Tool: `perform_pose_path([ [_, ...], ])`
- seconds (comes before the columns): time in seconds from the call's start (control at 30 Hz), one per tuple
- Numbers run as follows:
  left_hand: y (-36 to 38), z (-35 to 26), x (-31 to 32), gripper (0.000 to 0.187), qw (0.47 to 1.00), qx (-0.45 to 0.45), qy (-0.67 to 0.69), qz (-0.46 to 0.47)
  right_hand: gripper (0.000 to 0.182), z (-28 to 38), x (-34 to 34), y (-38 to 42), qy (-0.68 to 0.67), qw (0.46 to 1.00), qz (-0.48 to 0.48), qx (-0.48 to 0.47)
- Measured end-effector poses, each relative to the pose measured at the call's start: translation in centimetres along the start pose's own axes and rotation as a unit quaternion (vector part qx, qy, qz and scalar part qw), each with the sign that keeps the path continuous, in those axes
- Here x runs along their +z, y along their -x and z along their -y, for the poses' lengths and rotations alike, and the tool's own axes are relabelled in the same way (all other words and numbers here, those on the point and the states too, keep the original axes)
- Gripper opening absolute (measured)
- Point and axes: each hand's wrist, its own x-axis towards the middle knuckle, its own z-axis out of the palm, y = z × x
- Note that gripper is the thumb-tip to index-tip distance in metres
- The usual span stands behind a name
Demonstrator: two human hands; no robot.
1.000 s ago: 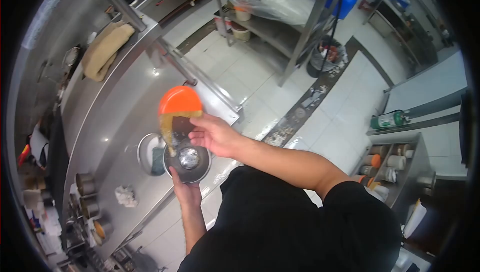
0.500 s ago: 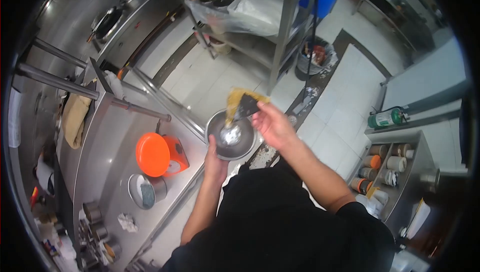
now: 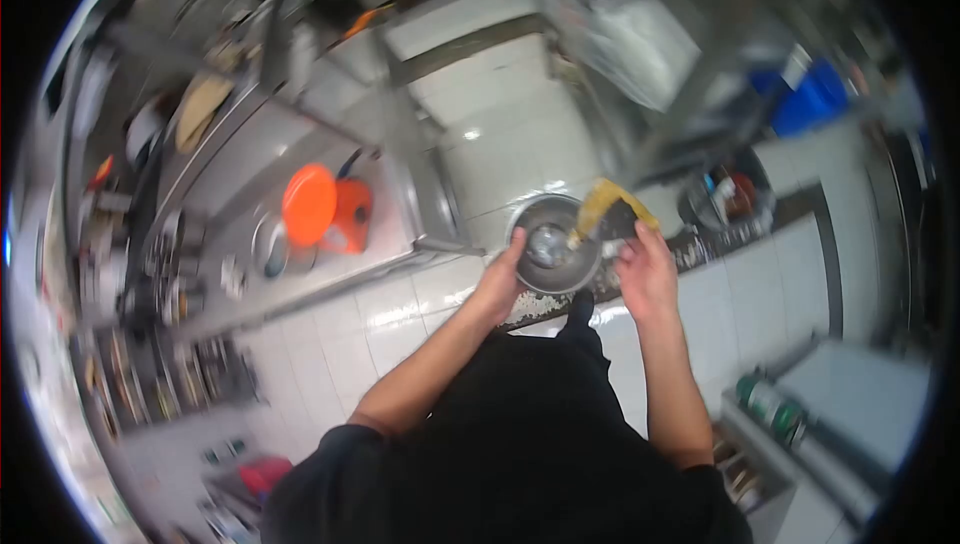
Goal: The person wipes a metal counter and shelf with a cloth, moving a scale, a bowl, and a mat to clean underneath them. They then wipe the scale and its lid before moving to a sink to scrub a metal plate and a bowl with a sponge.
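Observation:
My left hand [image 3: 500, 286] grips the near-left rim of a round metal bowl [image 3: 572, 278], thumb over the edge. Something pale and shiny shows at the bottom of the bowl. My right hand [image 3: 648, 274] is closed on a floppy yellow-and-dark packet [image 3: 602, 204], pinched at its right end. One end of the packet hangs down over the bowl's right side. Motion blur leaves me unable to tell what the packet holds.
Left, a steel counter [image 3: 395, 209] carries an orange lid [image 3: 308, 206], an orange scale-like device [image 3: 353, 214] and a metal pot [image 3: 272, 244]. A lined bin [image 3: 735, 199] and blue container [image 3: 812, 99] stand right. Below them is a green cylinder [image 3: 770, 409].
The view has turned and shifted, so the counter now lies farther left. Both hands, with bowl and packet, appear farther right in the picture. The packet still hangs over the bowl.

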Motion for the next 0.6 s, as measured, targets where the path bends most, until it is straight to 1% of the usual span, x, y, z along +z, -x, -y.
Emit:
perform_pose_path([
  [0.03,-0.3,0.4,-0.3,0.081,1.000,0.002,0.008,-0.018,0.015,0.0,0.3,-0.5,0.032,0.999,0.017,0.018],
  [0.1,0.8,0.5,0.0,0.087,0.999,0.026,0.009,-0.046,0.016,-0.1,2.7,-0.3,0.150,0.987,0.032,0.042],
  [0.17,3.3,-0.5,0.3,0.087,0.991,0.044,-0.011,-0.122,0.017,-1.8,3.9,-0.8,0.206,0.973,0.092,0.053],
  [0.27,2.9,3.2,-4.6,0.084,0.981,0.109,0.061,-0.150,0.018,-3.8,6.5,-1.0,0.260,0.949,0.169,0.057],
  [0.37,8.2,3.4,-9.0,0.079,0.959,0.124,0.170,-0.190,0.018,-8.8,11.1,0.3,0.306,0.918,0.246,0.056],
  [0.47,11.3,7.3,-16.0,0.075,0.921,0.158,0.241,-0.261,0.019,-15.3,18.0,2.5,0.344,0.875,0.331,0.075],
  [0.53,15.0,8.5,-19.1,0.074,0.891,0.180,0.288,-0.300,0.020,-20.6,23.1,4.2,0.388,0.839,0.378,0.048],
  [0.6,19.3,8.6,-21.1,0.071,0.863,0.194,0.325,-0.335,0.019,-26.7,27.8,5.0,0.396,0.809,0.434,0.003],
])
